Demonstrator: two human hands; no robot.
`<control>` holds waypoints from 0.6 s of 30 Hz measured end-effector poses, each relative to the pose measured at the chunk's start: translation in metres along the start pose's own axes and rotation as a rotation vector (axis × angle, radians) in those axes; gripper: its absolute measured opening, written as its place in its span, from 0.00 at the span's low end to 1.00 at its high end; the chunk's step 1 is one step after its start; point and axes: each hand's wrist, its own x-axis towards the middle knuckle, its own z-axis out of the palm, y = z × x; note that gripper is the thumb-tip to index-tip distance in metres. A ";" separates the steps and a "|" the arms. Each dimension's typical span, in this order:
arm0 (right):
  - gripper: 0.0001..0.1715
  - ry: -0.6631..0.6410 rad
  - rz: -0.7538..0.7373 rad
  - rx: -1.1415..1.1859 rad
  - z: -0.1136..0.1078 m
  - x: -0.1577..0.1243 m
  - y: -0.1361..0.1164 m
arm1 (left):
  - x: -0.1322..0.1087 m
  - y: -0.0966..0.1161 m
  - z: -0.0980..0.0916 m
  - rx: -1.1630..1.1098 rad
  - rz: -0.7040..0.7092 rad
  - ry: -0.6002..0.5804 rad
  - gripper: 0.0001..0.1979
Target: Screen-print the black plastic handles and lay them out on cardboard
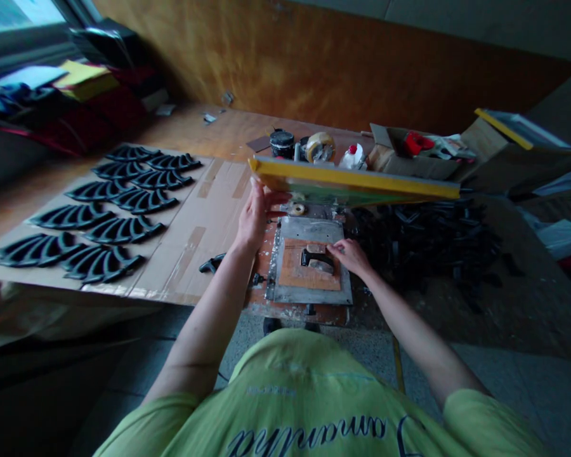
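My left hand [255, 212] grips the left end of a yellow-framed printing screen [356, 181], which is held raised above a metal base plate [311, 292]. On that plate lies an orange-brown jig board [295, 270] with a small black plastic part [314, 257] seated in it. My right hand [349, 254] rests on the right end of this black part, fingers curled onto it. A lone black part [212, 263] lies on the cardboard just left of the plate.
Several black fin-shaped parts [105, 209] lie in rows on a cardboard sheet [190, 247] at the left. A heap of black parts [423, 238] is at the right. Behind stand a tape roll [320, 147], a jar [282, 143], a white bottle [352, 156] and an open cardboard box [409, 158].
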 end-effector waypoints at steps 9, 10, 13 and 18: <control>0.12 -0.026 0.061 -0.106 0.034 -0.028 -0.067 | -0.092 -0.062 0.019 0.080 -0.682 -0.222 0.37; 0.13 0.004 0.035 -0.063 0.035 -0.034 -0.076 | -0.110 -0.073 0.021 0.058 -0.761 -0.248 0.36; 0.10 0.005 -0.232 0.078 0.039 -0.051 -0.097 | -0.140 -0.098 0.018 -0.093 -0.776 -0.135 0.31; 0.08 -0.036 -0.247 0.065 0.014 -0.062 -0.043 | -0.112 -0.114 -0.056 0.019 -0.658 0.219 0.19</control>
